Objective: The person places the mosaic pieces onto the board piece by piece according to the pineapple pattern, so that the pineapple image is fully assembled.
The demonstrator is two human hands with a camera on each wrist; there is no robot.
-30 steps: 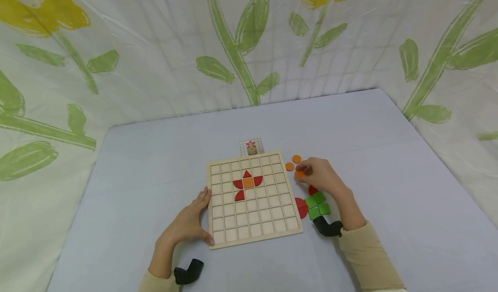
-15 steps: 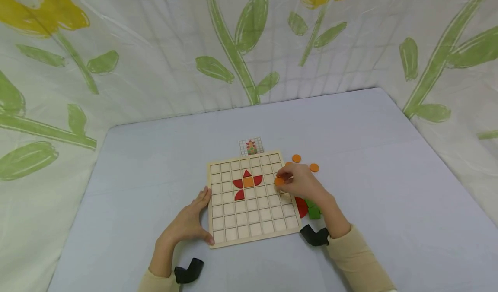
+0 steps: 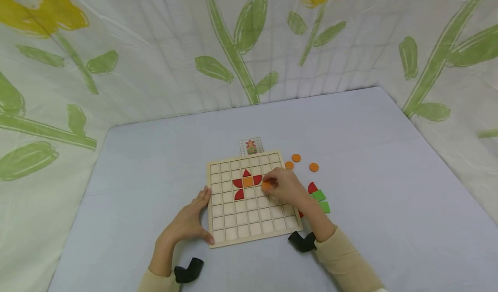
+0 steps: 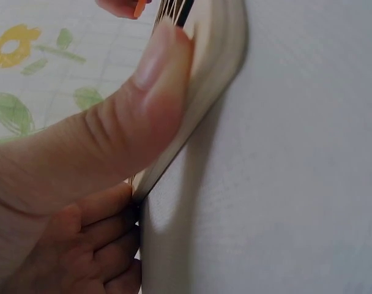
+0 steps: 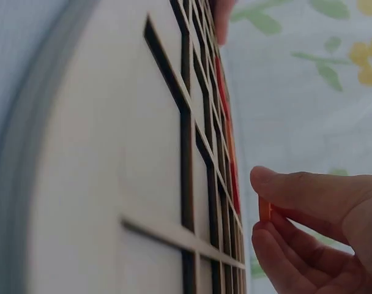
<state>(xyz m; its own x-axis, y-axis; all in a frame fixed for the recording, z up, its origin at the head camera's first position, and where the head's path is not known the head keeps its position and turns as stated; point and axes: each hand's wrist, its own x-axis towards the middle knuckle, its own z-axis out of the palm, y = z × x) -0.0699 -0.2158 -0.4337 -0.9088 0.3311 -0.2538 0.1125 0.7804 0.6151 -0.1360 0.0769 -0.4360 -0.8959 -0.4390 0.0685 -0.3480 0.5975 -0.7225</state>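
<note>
Thumb and fingertips of my right hand (image 3: 288, 186) pinch an orange disc (image 3: 266, 186) over the wooden grid board (image 3: 253, 218), right of its middle. The right wrist view shows this disc (image 5: 265, 209) edge-on, off the board's surface. My left hand (image 3: 187, 221) rests along the board's left edge, its fingers fairly straight and its thumb (image 4: 158, 92) at the near left corner. In the grid lie an orange square (image 3: 247, 182), a red triangle (image 3: 247, 173) and several red quarter-circle pieces (image 3: 239, 195).
A small printed pattern card (image 3: 250, 146) lies behind the board. To the right are several loose orange discs (image 3: 314, 167), green pieces (image 3: 319, 195) and red pieces (image 3: 312, 188), partly hidden by my right arm. A black curved piece sits at each wrist, such as the left one (image 3: 189, 270).
My right hand has picked an orange disc from the loose ones at the right and carried it left over the board. Another disc there now shows uncovered. My left hand stays put.
</note>
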